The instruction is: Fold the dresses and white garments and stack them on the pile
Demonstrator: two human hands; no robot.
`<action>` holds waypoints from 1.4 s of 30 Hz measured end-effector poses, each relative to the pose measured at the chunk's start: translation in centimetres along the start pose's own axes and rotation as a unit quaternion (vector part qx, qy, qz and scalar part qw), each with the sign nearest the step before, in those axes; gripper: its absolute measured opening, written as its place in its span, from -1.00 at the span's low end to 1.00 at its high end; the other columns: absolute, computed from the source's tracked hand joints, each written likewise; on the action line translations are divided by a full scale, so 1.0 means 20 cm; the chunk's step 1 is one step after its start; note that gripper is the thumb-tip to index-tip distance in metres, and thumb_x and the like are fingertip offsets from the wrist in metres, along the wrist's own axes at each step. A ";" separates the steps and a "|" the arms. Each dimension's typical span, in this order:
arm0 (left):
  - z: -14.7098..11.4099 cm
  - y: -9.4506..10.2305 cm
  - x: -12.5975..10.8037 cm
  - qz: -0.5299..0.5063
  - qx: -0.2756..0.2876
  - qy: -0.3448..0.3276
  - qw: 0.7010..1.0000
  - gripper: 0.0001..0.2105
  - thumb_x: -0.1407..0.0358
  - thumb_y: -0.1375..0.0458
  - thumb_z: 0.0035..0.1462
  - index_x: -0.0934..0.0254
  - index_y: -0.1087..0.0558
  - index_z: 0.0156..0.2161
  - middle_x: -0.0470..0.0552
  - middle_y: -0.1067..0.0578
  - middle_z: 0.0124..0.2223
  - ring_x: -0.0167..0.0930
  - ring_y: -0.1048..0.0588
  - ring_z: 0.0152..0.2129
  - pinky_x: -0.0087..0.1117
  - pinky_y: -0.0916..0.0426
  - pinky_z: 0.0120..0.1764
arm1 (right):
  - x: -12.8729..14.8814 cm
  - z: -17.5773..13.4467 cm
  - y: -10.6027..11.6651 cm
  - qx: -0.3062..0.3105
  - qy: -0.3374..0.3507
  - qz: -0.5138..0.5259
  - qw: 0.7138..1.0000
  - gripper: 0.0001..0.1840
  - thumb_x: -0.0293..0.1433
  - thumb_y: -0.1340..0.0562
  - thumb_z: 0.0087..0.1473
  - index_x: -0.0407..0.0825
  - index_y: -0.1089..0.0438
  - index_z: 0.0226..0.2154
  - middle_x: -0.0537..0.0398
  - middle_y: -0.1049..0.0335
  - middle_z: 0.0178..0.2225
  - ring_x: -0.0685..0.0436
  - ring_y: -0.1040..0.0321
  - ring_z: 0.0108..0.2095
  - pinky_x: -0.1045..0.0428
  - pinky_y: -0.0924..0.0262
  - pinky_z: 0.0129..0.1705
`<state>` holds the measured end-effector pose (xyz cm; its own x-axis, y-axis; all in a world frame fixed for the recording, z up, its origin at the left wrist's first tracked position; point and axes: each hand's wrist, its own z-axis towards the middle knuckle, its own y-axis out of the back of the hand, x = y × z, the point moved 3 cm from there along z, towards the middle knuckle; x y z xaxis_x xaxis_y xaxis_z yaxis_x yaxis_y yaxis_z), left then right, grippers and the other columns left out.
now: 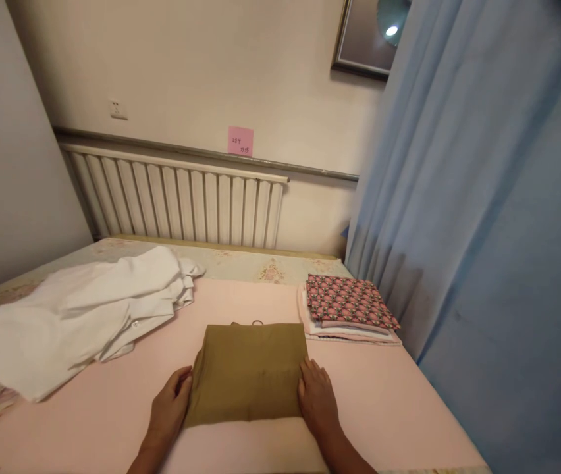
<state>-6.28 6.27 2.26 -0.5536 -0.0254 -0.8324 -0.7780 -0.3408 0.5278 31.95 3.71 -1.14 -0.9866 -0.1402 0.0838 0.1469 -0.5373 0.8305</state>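
In front of me, on a pink sheet (379, 401), lies an olive-brown garment (251, 375) folded into a neat rectangle. A thin dark loop pokes out past its far edge. My left hand (169, 403) grips its left side, fingers curled against the edge and the fingertips partly hidden. Over the right edge bend the fingers of my right hand (317, 395), with the thumb tucked along the side. The garment rests flat on the sheet between both hands.
A crumpled white shirt (97, 303) spreads across the left. At the right sits a folded stack topped by red patterned cloth (349, 301), close to a blue curtain (438, 184). Behind the bed stand a white radiator (186, 201) and a wall with a pink note (240, 141).
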 end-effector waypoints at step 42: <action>0.00 0.00 -0.01 -0.005 -0.009 -0.005 1.000 -0.63 0.03 -0.04 0.05 0.16 -0.49 -0.14 -0.03 -0.61 -0.13 -0.26 -0.56 -0.17 -0.30 -0.42 -0.10 | 0.01 0.01 0.04 0.012 -0.012 0.010 1.000 -0.56 -0.50 -0.01 0.19 -0.05 -0.32 0.10 -0.06 -0.32 0.14 -0.23 -0.19 0.19 -0.19 0.01 0.23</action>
<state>-6.12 6.20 2.36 -0.5488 -0.0129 -0.8359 -0.7783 -0.3571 0.5165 31.82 3.46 -0.41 -0.9850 -0.1305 0.1132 0.1648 -0.5141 0.8417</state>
